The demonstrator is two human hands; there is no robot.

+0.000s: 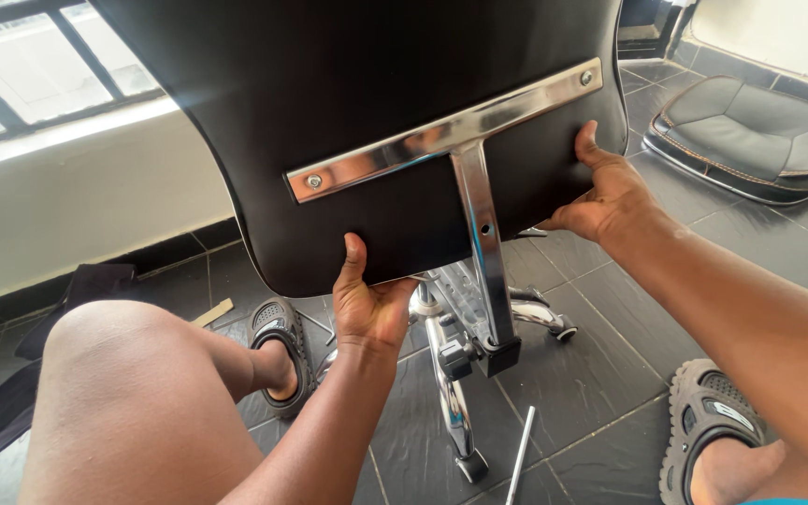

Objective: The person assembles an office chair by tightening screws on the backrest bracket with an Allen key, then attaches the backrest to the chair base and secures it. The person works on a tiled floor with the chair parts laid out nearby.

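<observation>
At the far left a dark cloth (11,393) lies on the grey tile floor (600,374), under a white wall (67,206) with a window (30,56). Next comes the person's bent knee (114,374), and behind it a foot in a grey sandal (281,348). The left hand (371,304) grips the bottom edge of the black backrest (329,93), thumb on its back face and fingers curled under it. The backrest fills the middle, held upright above the floor. A chrome bracket (451,131) is screwed across it, and its bar goes down into the chrome chair base (455,374). A thin metal rod (520,454) lies on the floor. The right hand (610,196) holds the backrest's right lower edge, thumb up. A seat cushion (750,131) lies at the far right.
</observation>
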